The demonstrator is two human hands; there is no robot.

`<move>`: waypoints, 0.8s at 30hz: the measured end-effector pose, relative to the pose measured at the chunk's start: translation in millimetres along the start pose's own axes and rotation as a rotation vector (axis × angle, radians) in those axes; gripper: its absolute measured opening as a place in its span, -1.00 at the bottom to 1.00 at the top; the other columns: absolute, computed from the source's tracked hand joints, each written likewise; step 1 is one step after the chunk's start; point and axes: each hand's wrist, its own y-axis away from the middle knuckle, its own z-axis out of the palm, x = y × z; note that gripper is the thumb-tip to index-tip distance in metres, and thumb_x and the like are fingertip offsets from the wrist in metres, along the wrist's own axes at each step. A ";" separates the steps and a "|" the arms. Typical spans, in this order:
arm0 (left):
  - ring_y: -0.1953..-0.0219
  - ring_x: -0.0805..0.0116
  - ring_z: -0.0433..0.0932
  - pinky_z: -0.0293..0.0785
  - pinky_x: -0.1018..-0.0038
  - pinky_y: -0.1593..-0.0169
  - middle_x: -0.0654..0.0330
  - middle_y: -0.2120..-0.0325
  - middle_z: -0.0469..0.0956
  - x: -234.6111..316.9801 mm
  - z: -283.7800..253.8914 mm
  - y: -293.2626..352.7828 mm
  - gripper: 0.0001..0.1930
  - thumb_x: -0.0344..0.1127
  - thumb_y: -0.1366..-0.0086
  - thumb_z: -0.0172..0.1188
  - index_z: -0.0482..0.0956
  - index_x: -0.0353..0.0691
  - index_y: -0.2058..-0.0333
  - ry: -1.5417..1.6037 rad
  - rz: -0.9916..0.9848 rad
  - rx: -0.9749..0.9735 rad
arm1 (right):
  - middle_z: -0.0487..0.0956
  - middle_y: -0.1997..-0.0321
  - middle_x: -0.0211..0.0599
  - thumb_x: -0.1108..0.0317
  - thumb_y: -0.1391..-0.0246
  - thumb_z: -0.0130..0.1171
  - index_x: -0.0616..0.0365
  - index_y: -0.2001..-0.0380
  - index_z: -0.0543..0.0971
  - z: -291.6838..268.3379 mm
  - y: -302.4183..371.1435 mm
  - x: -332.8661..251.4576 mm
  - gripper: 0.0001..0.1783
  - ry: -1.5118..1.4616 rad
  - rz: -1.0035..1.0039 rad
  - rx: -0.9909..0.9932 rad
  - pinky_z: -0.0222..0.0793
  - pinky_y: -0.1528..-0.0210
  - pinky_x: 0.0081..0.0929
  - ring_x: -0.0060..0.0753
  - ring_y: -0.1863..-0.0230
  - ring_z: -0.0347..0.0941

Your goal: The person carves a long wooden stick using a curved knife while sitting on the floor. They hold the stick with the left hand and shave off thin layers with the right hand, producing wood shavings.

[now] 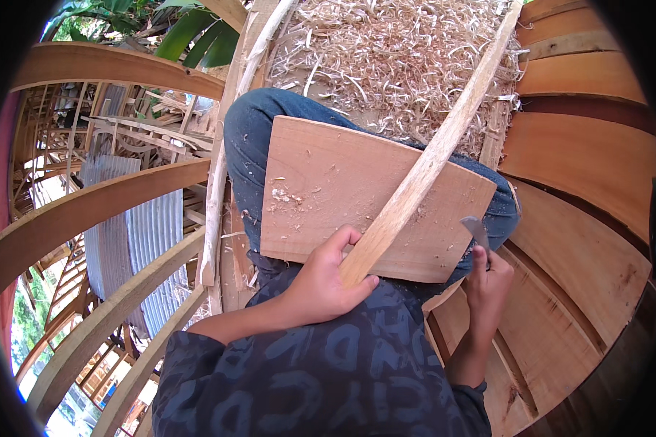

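A long pale wooden strip (pixel 431 156) runs slantwise from my lap toward the far right, its near end gripped in my left hand (pixel 329 280). It crosses over a flat wooden board (pixel 328 175) that rests on my crossed legs in blue jeans. A few small shavings lie on the board. My right hand (pixel 486 277) is closed around a small knife (pixel 476 229) with a curved metal blade, held upright beside the board's right edge, apart from the strip. The knife's handle is mostly hidden in my fingers.
A thick heap of curled wood shavings (pixel 393 65) covers the floor beyond my knees. Curved planks (pixel 583 153) form a wall close on my right. Curved ribs (pixel 102 197) stand at my left, with corrugated metal sheets (pixel 153 240) and scrap wood below.
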 end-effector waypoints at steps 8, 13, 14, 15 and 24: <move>0.22 0.57 0.43 0.36 0.61 0.19 0.18 0.37 0.44 -4.6 9.2 -3.3 -0.68 -0.53 -0.10 0.16 0.24 -0.31 0.20 0.204 -0.022 -0.005 | 0.34 0.82 -0.12 -0.30 0.23 0.20 0.18 0.82 0.34 46.5 34.4 -41.3 -0.31 0.034 -0.365 -0.188 0.21 0.68 -0.29 -0.05 0.73 0.37; 0.19 0.55 0.41 0.35 0.61 0.17 0.17 0.29 0.42 3.4 9.5 -7.7 -0.67 -0.55 -0.09 0.15 0.24 -0.30 0.19 0.225 0.043 -0.032 | 0.30 0.85 -0.17 -0.42 0.35 0.16 0.15 0.85 0.28 49.4 21.1 -33.6 -0.24 0.095 -0.417 -0.023 0.17 0.71 -0.32 -0.07 0.76 0.33; 0.19 0.55 0.40 0.35 0.61 0.17 0.17 0.28 0.41 3.5 10.2 -8.5 -0.67 -0.55 -0.09 0.15 0.24 -0.30 0.19 0.241 0.040 -0.048 | 0.30 0.85 -0.17 -0.42 0.35 0.16 0.15 0.85 0.28 48.0 20.0 -32.5 -0.23 0.097 -0.408 -0.015 0.17 0.71 -0.31 -0.07 0.75 0.33; 0.20 0.55 0.39 0.35 0.60 0.17 0.18 0.29 0.41 4.6 10.5 -9.1 -0.66 -0.55 -0.08 0.15 0.24 -0.30 0.19 0.237 0.040 -0.054 | 0.30 0.85 -0.16 -0.42 0.35 0.16 0.16 0.84 0.28 46.5 18.8 -31.2 -0.23 0.100 -0.400 -0.006 0.17 0.70 -0.30 -0.06 0.74 0.34; 0.23 0.55 0.30 0.25 0.55 0.15 0.24 0.33 0.34 6.1 -2.1 3.6 -0.60 -0.46 -0.03 0.20 0.25 -0.28 0.16 0.197 -0.029 -0.114 | 0.14 0.81 -0.29 -0.22 -0.11 -0.06 0.38 0.71 0.32 3.5 -16.5 33.1 -0.25 -0.097 0.065 0.160 0.09 0.61 -0.43 -0.59 0.64 0.10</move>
